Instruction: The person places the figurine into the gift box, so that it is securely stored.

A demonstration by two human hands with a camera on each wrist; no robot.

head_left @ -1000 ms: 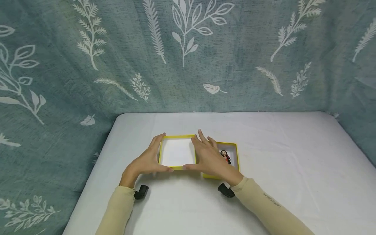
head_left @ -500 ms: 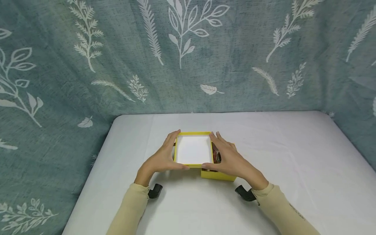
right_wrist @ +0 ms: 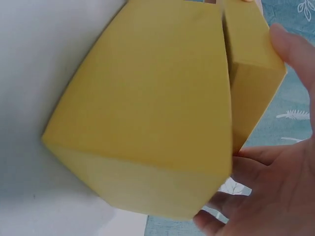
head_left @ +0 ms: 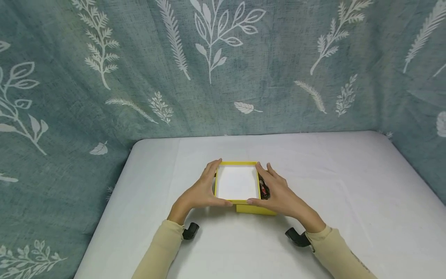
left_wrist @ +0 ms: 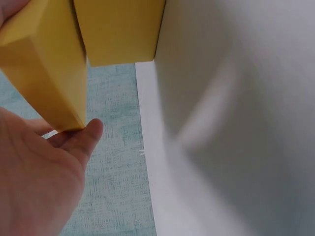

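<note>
A square yellow lid (head_left: 238,182), its white face and yellow rim turned up, is between both hands. My left hand (head_left: 198,193) grips its left side, thumb on the near edge and fingers at the far corner. The right hand (head_left: 282,195) grips the right side the same way. Below stands a yellow box (head_left: 256,209), mostly covered, sticking out a little to the right. Through that gap a small dark and red figurine (head_left: 264,190) shows. In the right wrist view the lid (right_wrist: 253,98) lies along the rim of the box (right_wrist: 147,98), slightly off line.
A white-covered table (head_left: 331,186) lies under everything. Behind it hangs a green-blue curtain (head_left: 271,85) with white leaf prints. Black wrist mounts (head_left: 297,237) stick out beneath the sleeves.
Both hands have carried the lid rightward from beside the box to over it, then slightly lower. More of the box is now covered, and the figurine is mostly hidden.
</note>
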